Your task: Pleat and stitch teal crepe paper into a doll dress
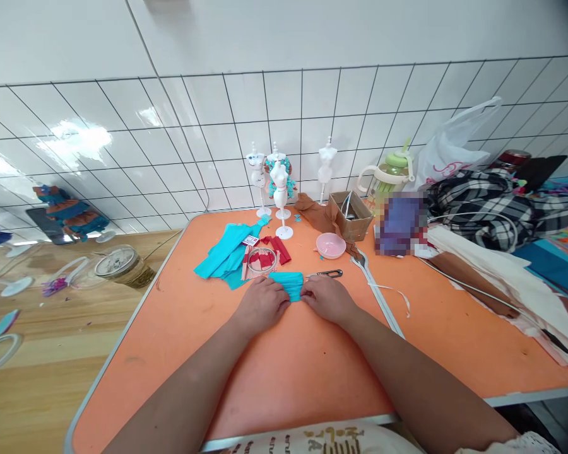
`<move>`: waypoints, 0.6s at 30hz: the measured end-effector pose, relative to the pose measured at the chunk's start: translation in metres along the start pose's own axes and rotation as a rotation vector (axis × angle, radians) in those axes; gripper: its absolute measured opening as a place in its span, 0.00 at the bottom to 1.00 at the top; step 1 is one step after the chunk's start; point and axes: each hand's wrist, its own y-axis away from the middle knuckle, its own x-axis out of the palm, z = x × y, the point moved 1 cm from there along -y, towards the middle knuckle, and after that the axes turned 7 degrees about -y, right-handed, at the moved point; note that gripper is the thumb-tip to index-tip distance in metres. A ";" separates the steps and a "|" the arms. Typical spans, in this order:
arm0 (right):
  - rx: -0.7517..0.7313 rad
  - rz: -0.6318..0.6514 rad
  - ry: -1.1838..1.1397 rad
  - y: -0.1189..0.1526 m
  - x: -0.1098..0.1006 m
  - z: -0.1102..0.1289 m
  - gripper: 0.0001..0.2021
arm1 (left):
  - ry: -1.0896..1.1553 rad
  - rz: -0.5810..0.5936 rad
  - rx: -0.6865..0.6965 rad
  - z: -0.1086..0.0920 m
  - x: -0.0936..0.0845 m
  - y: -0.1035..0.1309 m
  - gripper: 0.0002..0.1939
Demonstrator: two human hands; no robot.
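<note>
Orange, grey-edged tabletop [303, 372] gives room toward six o'clock; our left hand [264, 304] and right hand [329, 297] grip pleated turquoise fabric [288, 285], fingers curled.

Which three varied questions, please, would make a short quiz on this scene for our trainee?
1. True or false: the left grip and right grip both touch the turquoise strip.
2. Which lies just beyond the right grip: A) plaid cloth, B) black-handled tool, C) plastic bag?
3. How many white mannequins, dressed or bare, stand on the orange table?

Key: 1. True; 2. B; 3. Four.
</note>
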 end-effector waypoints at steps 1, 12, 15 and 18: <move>0.024 0.004 0.002 0.000 0.001 0.000 0.05 | -0.006 -0.002 -0.011 0.000 0.001 0.000 0.13; 0.127 0.036 0.002 -0.001 0.002 0.001 0.07 | 0.039 -0.025 -0.070 0.000 0.003 0.000 0.11; 0.107 0.052 0.029 0.000 0.001 0.001 0.08 | 0.040 -0.026 -0.086 0.000 0.002 0.001 0.11; 0.064 0.071 0.040 0.001 -0.001 0.003 0.10 | 0.048 -0.036 -0.110 0.000 0.001 0.001 0.11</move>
